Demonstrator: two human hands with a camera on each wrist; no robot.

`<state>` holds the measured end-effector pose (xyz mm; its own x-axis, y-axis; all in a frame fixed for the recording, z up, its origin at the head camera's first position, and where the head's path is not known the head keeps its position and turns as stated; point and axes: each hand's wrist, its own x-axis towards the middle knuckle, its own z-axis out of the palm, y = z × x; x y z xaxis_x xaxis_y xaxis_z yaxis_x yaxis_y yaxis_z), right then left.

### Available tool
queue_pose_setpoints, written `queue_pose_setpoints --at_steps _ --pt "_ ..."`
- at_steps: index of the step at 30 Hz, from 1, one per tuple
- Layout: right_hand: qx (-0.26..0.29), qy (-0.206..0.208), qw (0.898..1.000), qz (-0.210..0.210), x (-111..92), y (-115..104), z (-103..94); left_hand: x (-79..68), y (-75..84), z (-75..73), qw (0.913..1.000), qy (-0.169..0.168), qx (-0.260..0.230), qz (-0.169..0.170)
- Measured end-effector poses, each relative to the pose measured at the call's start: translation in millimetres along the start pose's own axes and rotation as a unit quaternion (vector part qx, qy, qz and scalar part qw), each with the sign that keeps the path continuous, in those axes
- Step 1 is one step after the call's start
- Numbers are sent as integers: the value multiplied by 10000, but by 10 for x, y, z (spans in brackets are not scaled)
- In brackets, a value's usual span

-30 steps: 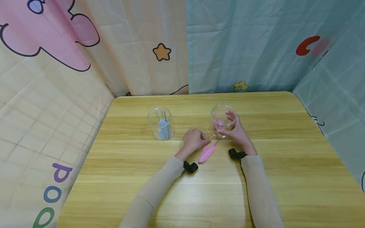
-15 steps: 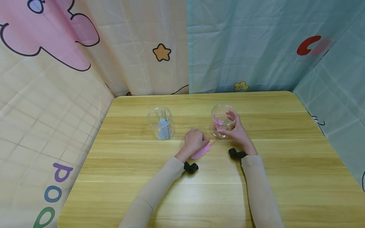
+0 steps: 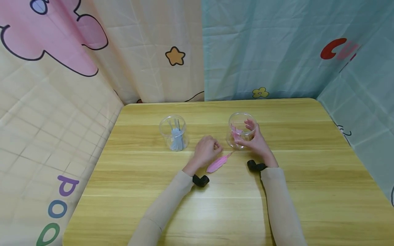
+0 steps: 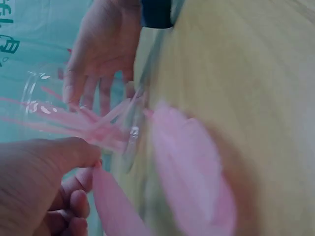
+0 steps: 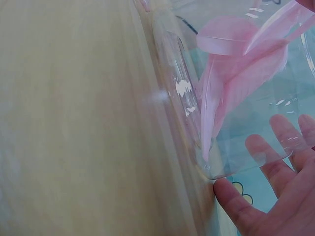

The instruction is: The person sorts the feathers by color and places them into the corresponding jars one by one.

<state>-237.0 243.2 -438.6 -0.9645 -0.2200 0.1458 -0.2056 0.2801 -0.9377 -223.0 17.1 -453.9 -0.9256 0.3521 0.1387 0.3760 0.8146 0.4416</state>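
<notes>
My right hand (image 3: 260, 145) grips a clear plastic cup (image 3: 237, 118) at the right of the table, thumb in front and fingers behind. Several pink feathers (image 5: 236, 69) lean inside that cup, shown best in the right wrist view. Between thumb and forefinger, my left hand (image 3: 207, 149) pinches a pink feather (image 4: 115, 206), whose vane hangs down in the left wrist view; the head view hides it. Another pink feather (image 3: 218, 164) lies on the table just right of the left hand, its quill pointing toward the cup.
To the left stands a second clear cup (image 3: 164, 135) holding several pale blue feathers (image 3: 176, 140). The wooden table (image 3: 234, 212) is backed by printed curtains (image 3: 147, 51). Black camera mounts (image 3: 200, 181) sit on both wrists.
The loose pink feather has swung its vane end to the left and lies flatter. My left hand has drawn back slightly to the left. The right hand keeps its grip on the cup.
</notes>
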Motion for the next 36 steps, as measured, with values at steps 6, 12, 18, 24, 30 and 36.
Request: queue_pose_setpoints --at_steps 6,12,18,24,30,36 --pt "-56 -1 10000 54 -11 -9 -5 109 -13 -173 9867 1169 -594 966" --pt "-62 11 9999 154 -7 2 -12 290 100 -360 9280 2132 -2563 1664" --pt "61 9 9999 102 -17 13 -18 524 307 -554 8521 2552 -4268 1631" --pt "37 -11 10000 61 -3 10 -11 650 535 -762 7985 2740 -5059 1769" --pt "39 -13 10000 72 14 26 -12 663 682 -779 7893 2617 -5333 1554" --pt "92 -15 9999 44 11 40 -8 711 662 -606 8045 2430 -5226 1438"
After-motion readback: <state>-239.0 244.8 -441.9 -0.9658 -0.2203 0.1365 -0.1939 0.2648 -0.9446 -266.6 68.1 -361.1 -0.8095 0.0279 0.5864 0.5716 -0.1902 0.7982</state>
